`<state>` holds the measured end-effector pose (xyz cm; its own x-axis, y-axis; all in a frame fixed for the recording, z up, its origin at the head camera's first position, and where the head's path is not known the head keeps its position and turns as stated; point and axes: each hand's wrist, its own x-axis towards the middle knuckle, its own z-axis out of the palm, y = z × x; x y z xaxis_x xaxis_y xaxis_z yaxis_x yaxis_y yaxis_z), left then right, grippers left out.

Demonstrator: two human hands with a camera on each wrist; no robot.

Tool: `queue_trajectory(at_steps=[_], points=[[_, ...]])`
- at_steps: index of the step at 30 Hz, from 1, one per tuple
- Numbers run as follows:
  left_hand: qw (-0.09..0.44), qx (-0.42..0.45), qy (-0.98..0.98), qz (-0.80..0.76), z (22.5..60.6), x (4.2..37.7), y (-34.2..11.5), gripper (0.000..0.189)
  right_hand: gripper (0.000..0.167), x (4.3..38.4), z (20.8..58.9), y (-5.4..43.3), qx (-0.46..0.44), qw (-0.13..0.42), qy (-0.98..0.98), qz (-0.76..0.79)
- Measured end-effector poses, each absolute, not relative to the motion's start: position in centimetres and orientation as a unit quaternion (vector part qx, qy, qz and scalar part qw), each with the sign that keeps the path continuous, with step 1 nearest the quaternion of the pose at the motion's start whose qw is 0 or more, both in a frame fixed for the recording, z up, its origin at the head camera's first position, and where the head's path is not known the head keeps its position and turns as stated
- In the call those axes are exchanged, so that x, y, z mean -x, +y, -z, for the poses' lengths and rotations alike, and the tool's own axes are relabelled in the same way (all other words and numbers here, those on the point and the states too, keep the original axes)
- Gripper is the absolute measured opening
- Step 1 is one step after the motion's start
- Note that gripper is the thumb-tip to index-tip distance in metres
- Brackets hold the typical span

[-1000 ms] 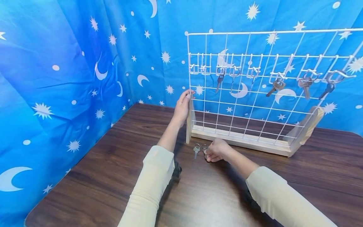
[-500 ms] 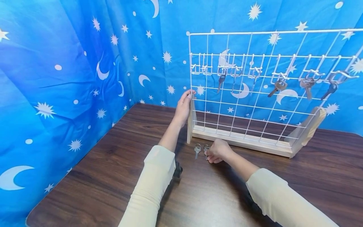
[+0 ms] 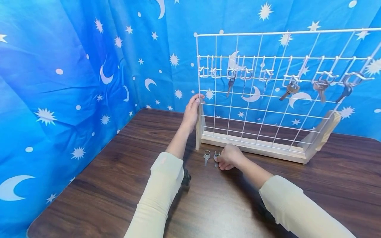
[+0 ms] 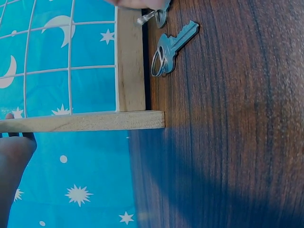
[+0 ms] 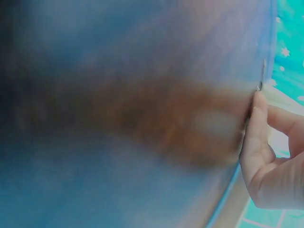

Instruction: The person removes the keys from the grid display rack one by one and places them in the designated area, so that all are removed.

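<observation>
My left hand [image 3: 191,114] grips the left upright of a white wire grid rack [image 3: 253,144] with a wooden base, thumb in front. In the left wrist view that hand [image 4: 16,154] shows at the wooden side post. On the table just before the base, my right hand [image 3: 230,157] pinches a silver key [image 3: 216,160], its ring tilted up. The right wrist view shows this hand [image 5: 268,159] with fingertips low at the tabletop. A second silver key [image 3: 206,158] with a ring lies flat just left of it.
Several keys, one a tan key [image 3: 291,89], hang by rings from hooks along the grid. The two leftmost hooks [image 3: 210,72] carry no key. A blue star-and-moon cloth [image 3: 166,82] stands behind the brown wooden table [image 3: 119,172].
The right hand's key has shifted slightly and its ring, flat earlier, now stands tilted. The left hand stays on the rack.
</observation>
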<state>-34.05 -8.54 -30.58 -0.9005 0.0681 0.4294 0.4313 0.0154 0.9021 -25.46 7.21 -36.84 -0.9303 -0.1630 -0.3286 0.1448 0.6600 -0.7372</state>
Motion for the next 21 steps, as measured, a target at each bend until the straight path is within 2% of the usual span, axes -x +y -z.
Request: queue_trajectory(at_steps=[4, 7, 15, 18, 21], points=[[0.146, 0.172, -0.704, 0.673, 30.7, 34.2, -8.4, 0.034, 0.020, 25.4, 35.2, 7.8, 0.045, 0.138, 0.916, 0.374], [0.154, 0.172, -0.703, 0.673, 30.7, 34.2, -8.4, 0.034, 0.019, 25.0, 33.2, 8.1, 0.076, 0.071, 0.928, 0.359], [0.137, 0.176, -0.700, 0.679, 30.5, 34.0, -8.5, 0.034, 0.029, 24.2, 26.4, 8.6, 0.110, -0.196, 0.902, 0.368], [0.125, 0.172, -0.701, 0.681, 30.2, 33.8, -8.6, 0.035, 0.029, 24.2, 24.4, 8.6, 0.104, -0.278, 0.875, 0.382], [0.118, 0.170, -0.702, 0.681, 30.1, 33.7, -8.6, 0.035, 0.030, 24.4, 23.0, 8.7, 0.095, -0.337, 0.857, 0.377]])
